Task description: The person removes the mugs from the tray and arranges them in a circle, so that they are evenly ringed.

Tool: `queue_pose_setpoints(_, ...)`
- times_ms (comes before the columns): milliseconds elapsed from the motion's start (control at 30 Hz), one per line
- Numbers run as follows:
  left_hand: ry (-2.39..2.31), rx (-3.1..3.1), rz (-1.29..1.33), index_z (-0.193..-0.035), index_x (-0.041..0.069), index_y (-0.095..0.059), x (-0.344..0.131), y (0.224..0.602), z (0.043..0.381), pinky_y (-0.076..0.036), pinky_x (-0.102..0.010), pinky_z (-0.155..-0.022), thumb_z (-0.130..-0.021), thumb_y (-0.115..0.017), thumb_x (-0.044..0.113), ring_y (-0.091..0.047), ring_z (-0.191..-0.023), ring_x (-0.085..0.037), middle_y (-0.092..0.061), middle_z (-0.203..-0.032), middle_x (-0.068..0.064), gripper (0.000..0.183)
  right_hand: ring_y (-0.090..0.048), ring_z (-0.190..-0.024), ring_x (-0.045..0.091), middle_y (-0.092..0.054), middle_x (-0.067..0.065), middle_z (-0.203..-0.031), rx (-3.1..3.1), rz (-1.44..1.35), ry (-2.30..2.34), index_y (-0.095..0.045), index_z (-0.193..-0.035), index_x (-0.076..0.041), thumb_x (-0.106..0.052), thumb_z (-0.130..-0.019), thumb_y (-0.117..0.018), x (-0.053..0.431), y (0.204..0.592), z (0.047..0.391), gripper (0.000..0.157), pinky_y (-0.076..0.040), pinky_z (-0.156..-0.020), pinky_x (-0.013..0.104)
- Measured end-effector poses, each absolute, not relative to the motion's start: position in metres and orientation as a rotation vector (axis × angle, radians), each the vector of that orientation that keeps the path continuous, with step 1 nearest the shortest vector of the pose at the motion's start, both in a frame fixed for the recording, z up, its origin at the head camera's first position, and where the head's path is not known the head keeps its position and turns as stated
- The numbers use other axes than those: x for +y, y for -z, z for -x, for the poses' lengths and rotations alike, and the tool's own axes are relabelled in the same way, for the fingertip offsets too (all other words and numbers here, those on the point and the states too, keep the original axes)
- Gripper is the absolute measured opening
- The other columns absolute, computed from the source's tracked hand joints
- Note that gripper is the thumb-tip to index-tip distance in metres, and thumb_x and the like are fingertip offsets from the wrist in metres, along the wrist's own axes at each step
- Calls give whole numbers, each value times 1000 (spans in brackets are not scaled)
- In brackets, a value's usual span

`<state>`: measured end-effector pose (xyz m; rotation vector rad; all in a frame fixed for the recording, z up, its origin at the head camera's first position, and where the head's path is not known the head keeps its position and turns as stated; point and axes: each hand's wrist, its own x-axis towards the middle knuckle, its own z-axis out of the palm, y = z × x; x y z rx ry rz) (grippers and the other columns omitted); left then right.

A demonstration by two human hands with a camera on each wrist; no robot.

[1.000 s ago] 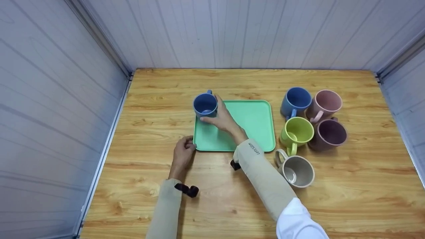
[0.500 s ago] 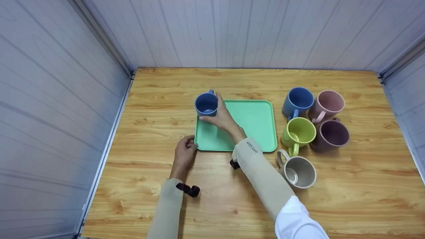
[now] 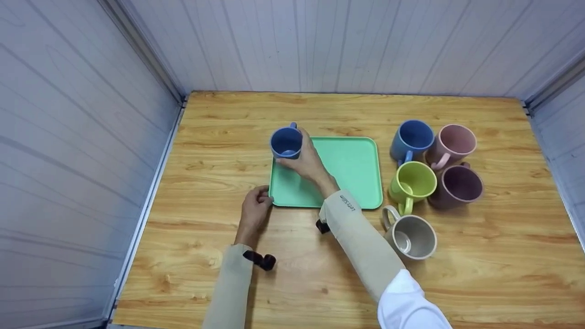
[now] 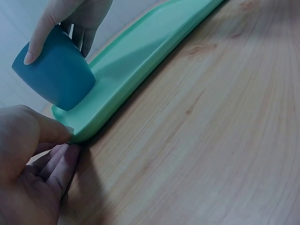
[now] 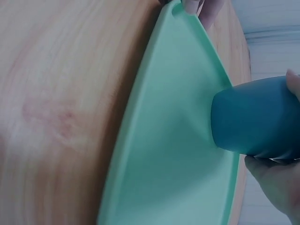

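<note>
My right hand (image 3: 310,161) grips a blue mug (image 3: 284,140) around its side, thumb on the near side and fingers on the far side. The mug stands at the far left corner of a green rectangular tray (image 3: 349,173), its handle pointing to the back. In the right wrist view the base of the mug (image 5: 253,117) is right at the tray's surface. With its thumb over the rim and fingers beneath, my left hand (image 3: 254,211) pinches the tray's near left corner, as the left wrist view shows at the tray corner (image 4: 82,133).
Right of the tray stand another blue mug (image 3: 413,137), a pink mug (image 3: 457,140), a yellow-green mug (image 3: 415,180), a dark purple mug (image 3: 458,187) and a grey-beige mug (image 3: 413,237), close together. White panels (image 3: 292,45) enclose the wooden table (image 3: 196,183) at the back and sides.
</note>
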<state>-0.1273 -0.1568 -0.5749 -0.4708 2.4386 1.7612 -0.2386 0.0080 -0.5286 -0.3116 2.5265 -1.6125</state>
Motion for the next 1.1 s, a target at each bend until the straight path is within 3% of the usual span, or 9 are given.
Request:
queue_pose_setpoints(367,-1750,2455,466,-126,2,-58,-158,577,127,-47,-31,-85,-92,-57,6,-57,-95,-20,-63,-108,-11,35,-42,-130,20,-42,4,-142,2541,298,1713,-25,-149,-12,-42,-70,-83,19,525,230,103,-36,-107,40)
queue_pose_setpoints(700,-1730,2464,455,-126,1,-58,-157,576,128,-48,-31,-84,-92,-58,7,-57,-96,-20,-63,-109,-11,34,-44,-127,16,-45,0,-140,2561,325,1733,-29,-147,-19,-45,-68,-83,42,494,222,99,-40,-104,41)
queue_pose_setpoints(1100,-1744,2446,460,-126,3,-58,-157,575,126,-47,-32,-86,-92,-58,7,-56,-98,-20,-62,-111,-11,34,-45,-126,18,-47,1,-139,2623,314,1753,-29,-146,-16,-44,-68,-83,75,450,193,99,-41,-101,43)
